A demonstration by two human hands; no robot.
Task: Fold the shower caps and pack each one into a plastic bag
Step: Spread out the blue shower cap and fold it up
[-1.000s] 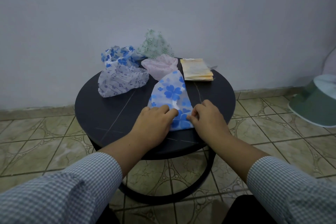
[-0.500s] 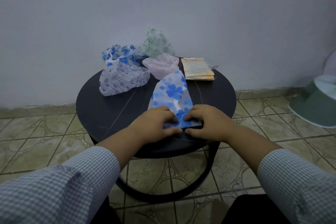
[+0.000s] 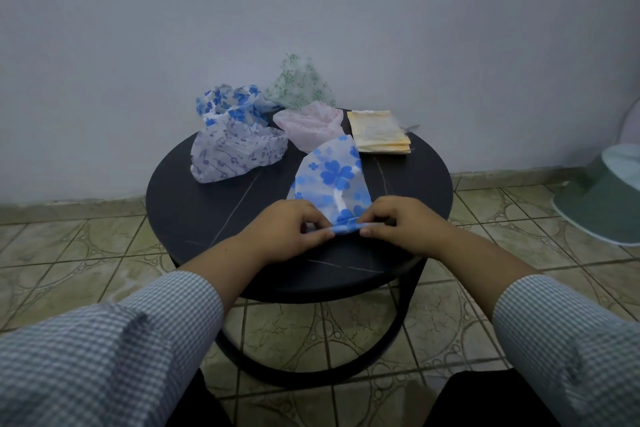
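A shower cap with blue flowers [image 3: 330, 175] lies folded into a narrow wedge on the round black table [image 3: 207, 204], its tip pointing away from me. My left hand [image 3: 289, 232] and my right hand [image 3: 403, 227] pinch its near edge, which is rolled into a thin strip between them. Behind it lie several loose caps: a purple-patterned one [image 3: 239, 151], a blue-flowered one [image 3: 230, 104], a pink one [image 3: 311, 125] and a green one [image 3: 299, 83]. A stack of plastic bags [image 3: 379, 131] sits at the back right.
The table stands close to a pale wall on a tiled floor [image 3: 69, 246]. A green upturned basin [image 3: 602, 194] sits on the floor at the right. My checked sleeves fill the lower corners.
Both hands drew back toward me, took the cap's near edge and rolled it up off the table into a thin strip.
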